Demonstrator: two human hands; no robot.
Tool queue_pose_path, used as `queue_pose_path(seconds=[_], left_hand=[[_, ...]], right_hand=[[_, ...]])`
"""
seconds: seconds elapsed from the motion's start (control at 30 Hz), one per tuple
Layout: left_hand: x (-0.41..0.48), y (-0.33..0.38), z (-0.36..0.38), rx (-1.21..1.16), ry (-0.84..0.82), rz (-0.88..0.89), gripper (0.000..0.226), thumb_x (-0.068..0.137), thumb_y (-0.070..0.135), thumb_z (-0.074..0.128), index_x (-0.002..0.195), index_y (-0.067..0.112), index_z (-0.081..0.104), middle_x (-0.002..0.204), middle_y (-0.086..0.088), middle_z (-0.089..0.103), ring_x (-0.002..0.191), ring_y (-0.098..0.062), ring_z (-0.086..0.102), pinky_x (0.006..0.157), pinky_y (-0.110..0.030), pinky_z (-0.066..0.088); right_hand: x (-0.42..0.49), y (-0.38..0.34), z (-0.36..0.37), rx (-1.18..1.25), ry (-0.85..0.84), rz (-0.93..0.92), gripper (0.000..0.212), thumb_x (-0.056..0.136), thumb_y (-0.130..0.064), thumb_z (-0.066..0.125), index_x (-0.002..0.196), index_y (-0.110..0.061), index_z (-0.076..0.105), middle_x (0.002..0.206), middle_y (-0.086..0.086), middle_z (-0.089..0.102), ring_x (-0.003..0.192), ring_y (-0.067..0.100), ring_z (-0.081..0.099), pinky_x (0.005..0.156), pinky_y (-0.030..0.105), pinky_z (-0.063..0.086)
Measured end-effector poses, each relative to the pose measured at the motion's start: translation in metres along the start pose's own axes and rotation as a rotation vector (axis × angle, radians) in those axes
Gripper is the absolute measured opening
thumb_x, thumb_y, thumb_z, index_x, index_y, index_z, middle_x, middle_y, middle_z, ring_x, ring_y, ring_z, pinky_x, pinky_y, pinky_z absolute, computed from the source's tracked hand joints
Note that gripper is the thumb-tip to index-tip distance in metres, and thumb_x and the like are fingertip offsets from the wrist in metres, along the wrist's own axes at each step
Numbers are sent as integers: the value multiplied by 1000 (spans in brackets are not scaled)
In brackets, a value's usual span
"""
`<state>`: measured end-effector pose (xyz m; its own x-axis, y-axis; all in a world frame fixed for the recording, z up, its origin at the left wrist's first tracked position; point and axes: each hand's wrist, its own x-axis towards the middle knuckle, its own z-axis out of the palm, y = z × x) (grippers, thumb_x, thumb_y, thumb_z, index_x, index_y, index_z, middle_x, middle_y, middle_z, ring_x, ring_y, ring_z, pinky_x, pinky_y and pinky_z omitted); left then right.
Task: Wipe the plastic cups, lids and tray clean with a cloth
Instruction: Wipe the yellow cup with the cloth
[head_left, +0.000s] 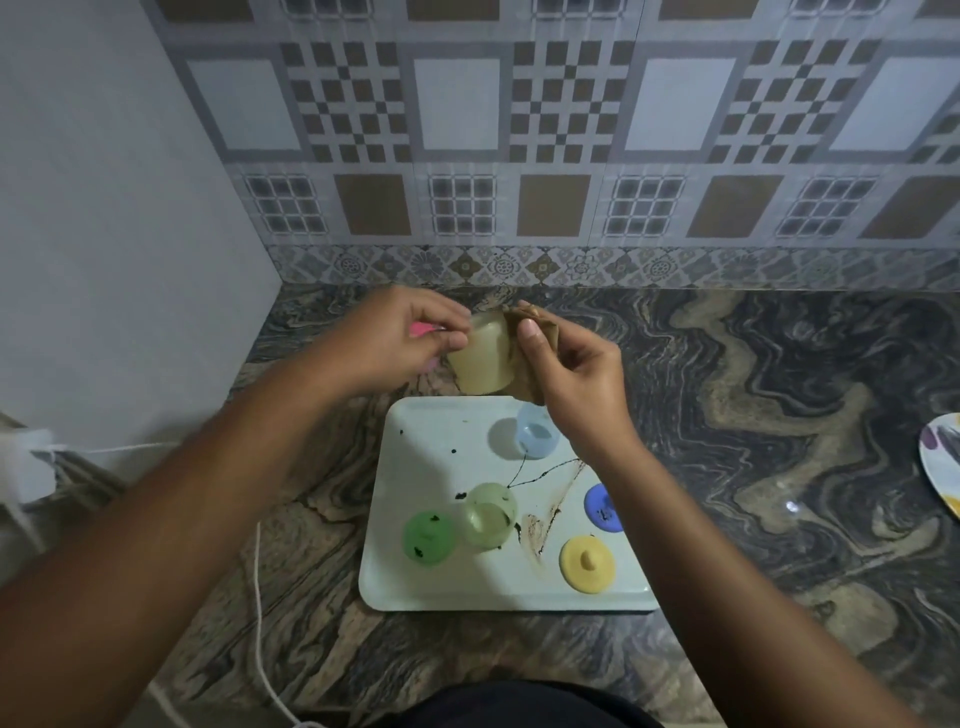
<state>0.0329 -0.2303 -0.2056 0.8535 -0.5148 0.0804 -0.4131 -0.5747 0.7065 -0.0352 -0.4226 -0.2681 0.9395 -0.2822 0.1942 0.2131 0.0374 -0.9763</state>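
Observation:
My left hand (395, 338) grips a pale yellow plastic cup (485, 358) held above the far edge of the pale tray (415, 571). My right hand (566, 374) pinches a brown cloth (535, 322) against the cup's right side. On the stained tray stand a clear blue cup (537, 434) and a green-tinted cup (491, 514). A green lid (430, 540), a blue lid (602, 509) and a yellow lid (588, 564) lie there too. Something pink (418, 328) shows behind my left fingers.
The tray sits on a dark marbled counter (779, 415) against a tiled wall. A patterned plate (943, 467) pokes in at the right edge. A white cord (258, 597) runs along the counter's left side, near a white object (26, 467).

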Motion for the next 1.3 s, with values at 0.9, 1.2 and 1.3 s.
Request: queue_pose_path(seconds=[0.9,1.2,1.3], left_hand=[[-14,63,-59,-300,-10,80,17,76,22,72,92,16,76,88,0,77,83,-16,74,70,-27,60],[-16,68,-41,-416,32,55,26,81,23,70,105,14,74,99,-1,77,90,-16,75,73,-31,62],[-17,64,-43,-433,3,54,26,77,19,71,103,16,74,96,0,78,90,-16,75,75,-32,61]], right_hand=[[-33,-41,-2,33,-123,-276,51,99,2,55,147,-3,41,105,-9,78,80,-4,67,74,19,58],[-32,-31,5,-235,42,-521,90,75,-18,89,150,-8,40,133,16,67,116,27,71,93,30,60],[-28,-29,4,-247,63,-539,89,73,-15,88,148,-5,42,130,13,68,113,23,72,92,35,61]])
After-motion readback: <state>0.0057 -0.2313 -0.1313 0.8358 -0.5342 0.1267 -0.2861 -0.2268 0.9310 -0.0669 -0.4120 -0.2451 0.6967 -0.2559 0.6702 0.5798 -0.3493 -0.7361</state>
